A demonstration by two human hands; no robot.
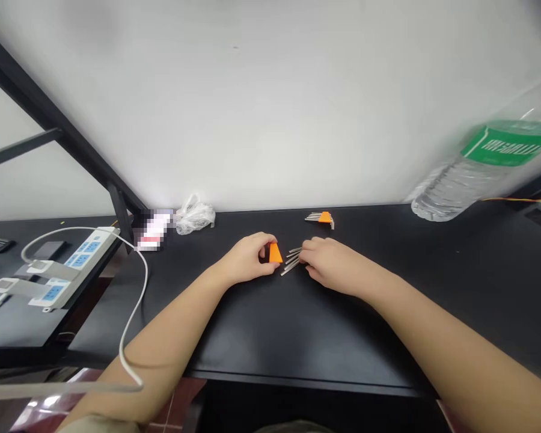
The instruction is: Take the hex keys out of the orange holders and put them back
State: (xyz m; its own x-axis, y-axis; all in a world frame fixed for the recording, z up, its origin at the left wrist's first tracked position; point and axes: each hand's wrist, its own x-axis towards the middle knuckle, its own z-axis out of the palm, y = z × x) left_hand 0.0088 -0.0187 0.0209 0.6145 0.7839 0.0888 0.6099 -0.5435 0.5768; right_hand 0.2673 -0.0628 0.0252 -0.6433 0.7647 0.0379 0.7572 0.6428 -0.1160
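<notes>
Orange holder (275,254) pinched in my left hand (246,258), loose hex keys (291,261) by my right hand (331,263).
Hands apart, just either side of the keys; right fingertips (303,255) touch the steel ends, can't tell if gripping. Second hex set (321,218) sits just beyond, on the black desk (365,313). Plastic bag (195,215) and a pixelated object (153,230) by the wall, power strip (83,264) left, tilted water bottle (491,162) right.
</notes>
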